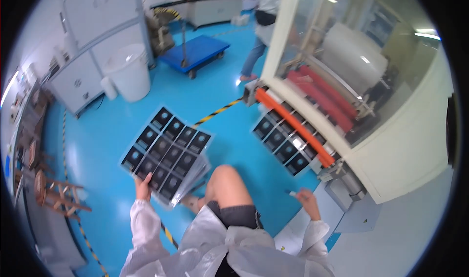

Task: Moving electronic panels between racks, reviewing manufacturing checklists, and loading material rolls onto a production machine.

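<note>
My left hand grips the lower left edge of a stack of clear plastic sheets printed with rows of black squares, each with a pale round mark. The lower sheets fan out past the right edge of the top one. My right hand is closed on a small white tool with a thin dark tip; its exact kind is too small to tell. Beyond that hand, a similar printed sheet hangs out from under the orange roller of a machine. Neither hand touches this sheet.
The cream machine housing with a large film roll behind its window stands at right. Farther off are a blue platform cart, a white bin and a walking person. A wooden stool stands at left.
</note>
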The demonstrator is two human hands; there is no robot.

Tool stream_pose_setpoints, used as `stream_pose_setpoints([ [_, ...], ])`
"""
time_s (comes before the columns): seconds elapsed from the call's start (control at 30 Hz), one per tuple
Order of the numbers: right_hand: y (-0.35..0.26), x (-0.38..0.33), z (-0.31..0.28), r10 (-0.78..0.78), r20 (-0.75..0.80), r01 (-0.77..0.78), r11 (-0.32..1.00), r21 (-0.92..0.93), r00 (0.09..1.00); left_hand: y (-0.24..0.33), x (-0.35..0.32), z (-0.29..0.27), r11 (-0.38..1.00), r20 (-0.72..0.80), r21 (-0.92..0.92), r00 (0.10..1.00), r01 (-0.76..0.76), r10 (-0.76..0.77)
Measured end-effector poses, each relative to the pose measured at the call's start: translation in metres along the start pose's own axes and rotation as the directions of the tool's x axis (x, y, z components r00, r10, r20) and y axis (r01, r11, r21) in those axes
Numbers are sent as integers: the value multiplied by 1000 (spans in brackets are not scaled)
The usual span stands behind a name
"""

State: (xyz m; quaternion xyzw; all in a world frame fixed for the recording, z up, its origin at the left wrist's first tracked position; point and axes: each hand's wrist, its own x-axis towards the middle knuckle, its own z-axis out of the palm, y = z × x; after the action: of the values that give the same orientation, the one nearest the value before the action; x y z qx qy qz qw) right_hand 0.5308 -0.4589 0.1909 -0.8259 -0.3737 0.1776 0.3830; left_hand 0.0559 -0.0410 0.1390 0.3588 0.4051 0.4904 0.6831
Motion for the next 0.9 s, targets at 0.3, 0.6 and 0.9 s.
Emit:
stream_pose_setpoints([
  [0.3, -32, 54, 8, -124, -92, 143, 958, 248, 988, -84, 20, -86, 987, -389, 120, 920, 111, -56],
  [0.6, -76, 59, 33, -14, -135, 76, 879, 470, 991, -90, 56, -116, 812, -282, 581, 949, 52, 141],
  [0.9, -101, 43, 29, 104, 7, -72, 643, 763, 995, -55, 22, -96, 642, -321, 721, 947, 259, -21],
])
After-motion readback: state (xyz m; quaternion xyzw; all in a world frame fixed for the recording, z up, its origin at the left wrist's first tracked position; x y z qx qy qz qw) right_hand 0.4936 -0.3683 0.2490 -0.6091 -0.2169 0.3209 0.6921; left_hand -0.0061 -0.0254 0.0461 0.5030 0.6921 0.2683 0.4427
